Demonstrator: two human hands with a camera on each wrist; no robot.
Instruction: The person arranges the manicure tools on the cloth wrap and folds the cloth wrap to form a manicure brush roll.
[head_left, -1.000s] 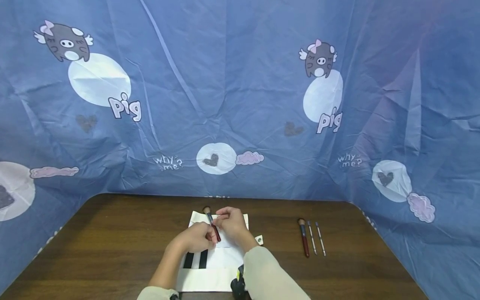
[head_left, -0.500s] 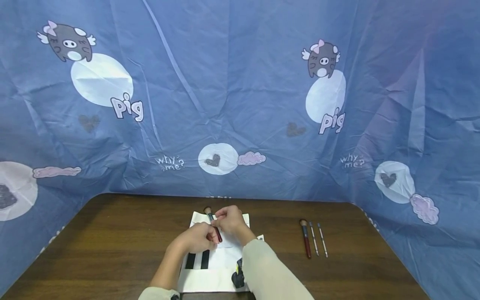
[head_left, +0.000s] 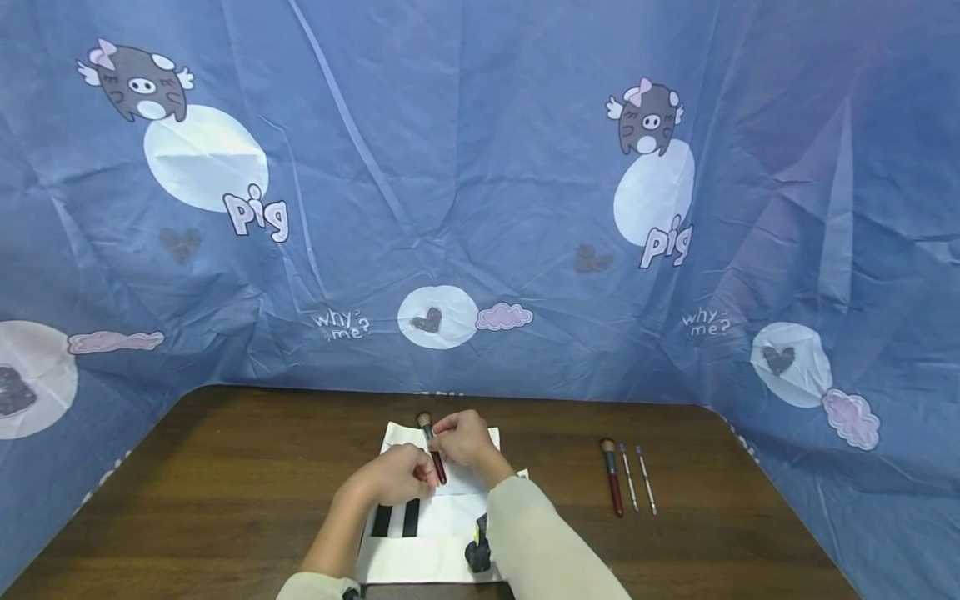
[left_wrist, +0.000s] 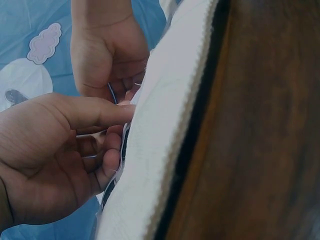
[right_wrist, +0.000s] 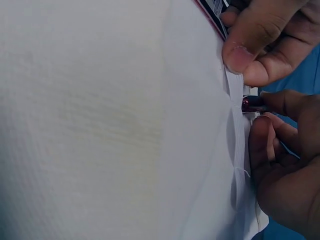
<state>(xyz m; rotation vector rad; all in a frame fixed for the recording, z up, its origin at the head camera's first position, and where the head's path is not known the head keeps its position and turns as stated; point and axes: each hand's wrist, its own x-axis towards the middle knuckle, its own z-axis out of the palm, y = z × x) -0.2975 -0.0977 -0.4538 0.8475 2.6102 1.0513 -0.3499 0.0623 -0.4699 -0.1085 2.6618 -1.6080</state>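
Note:
A white fabric brush roll [head_left: 420,565] lies on the table, with two black strips [head_left: 410,518] at its left side. My left hand [head_left: 397,471] pinches the roll's white elastic band [right_wrist: 239,132] between thumb and fingers. From the right, my right hand [head_left: 465,442] holds a makeup brush [head_left: 440,472] with a dark red handle, bristles toward the far edge. In the right wrist view the brush's handle end [right_wrist: 251,104] sits right at the band, just below the left thumb. The left wrist view has both hands at the fabric edge, the brush mostly hidden there.
Another dark red makeup brush [head_left: 612,483] lies on the wooden table [head_left: 247,483] to the right, beside two thin double-ended sticks [head_left: 630,483]. A black object [head_left: 477,546] shows at the right sleeve. Blue printed cloth [head_left: 525,208] hangs behind the table.
The brush in my right hand has shifted slightly right and stands a little straighter along the roll. My left hand keeps its place on the band. The head view has turned slightly.

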